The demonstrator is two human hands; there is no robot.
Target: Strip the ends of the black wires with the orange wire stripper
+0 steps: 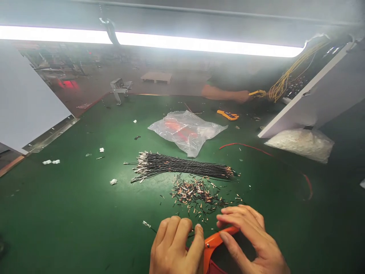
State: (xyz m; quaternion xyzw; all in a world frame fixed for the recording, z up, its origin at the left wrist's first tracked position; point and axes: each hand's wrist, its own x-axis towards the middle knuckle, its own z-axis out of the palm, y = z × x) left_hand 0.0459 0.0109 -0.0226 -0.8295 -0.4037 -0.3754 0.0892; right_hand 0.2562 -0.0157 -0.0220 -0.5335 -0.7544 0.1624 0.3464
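Note:
My left hand (176,243) is closed with its fingers curled around a thin black wire. The silvery terminal (146,224) on that wire sticks out past the left side of the hand. Against its thumb lies an orange hand tool with red parts (210,243), probably a wire stripper. My right hand (253,239) curves around the tool's upper orange arm, thumb below and fingers above; the tool's lower part runs out of the picture. Just beyond the hands is a heap of short black and copper wire scraps (196,192). Behind it lies a bundle of black wires (182,165) with silvery terminals at the left end.
A clear plastic bag with orange contents (185,131) lies mid-table. Yellow pliers-like tool (228,115) and red wire (245,144) are to the right. A bag of white parts (302,144) rests by the white panel. Across the table, a co-worker's arm (225,93) reaches toward another yellow tool.

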